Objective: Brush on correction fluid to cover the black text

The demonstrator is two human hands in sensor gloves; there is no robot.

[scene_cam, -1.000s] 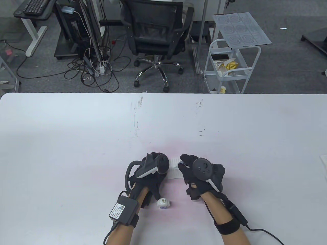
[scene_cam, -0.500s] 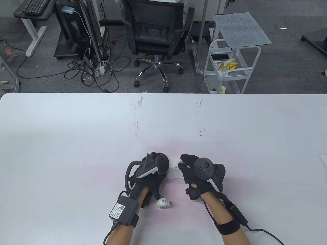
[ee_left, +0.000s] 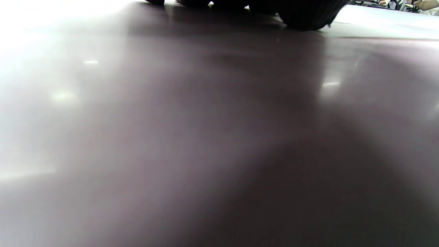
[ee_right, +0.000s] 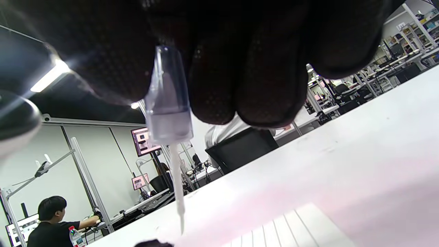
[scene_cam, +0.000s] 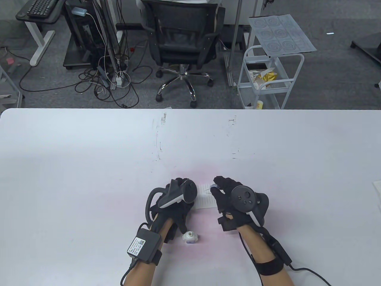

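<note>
A small lined white paper slip [scene_cam: 206, 197] lies on the white table [scene_cam: 89, 166] between my hands. My left hand [scene_cam: 178, 193] rests on the table at the slip's left edge; its fingers show only as dark shapes in the left wrist view [ee_left: 301, 17]. My right hand [scene_cam: 221, 190] pinches the translucent brush cap [ee_right: 167, 103] of the correction fluid, its white brush [ee_right: 177, 192] pointing down just over the slip [ee_right: 288, 226]. The open white bottle [scene_cam: 190, 237] stands near my left wrist.
Another sheet's corner [scene_cam: 376, 188] shows at the table's right edge. Beyond the far edge stand an office chair [scene_cam: 183, 38] and a white trolley [scene_cam: 269, 77].
My right hand has shifted slightly right and away with the brush, uncovering more of the slip. The left hand and the bottle have not moved.
</note>
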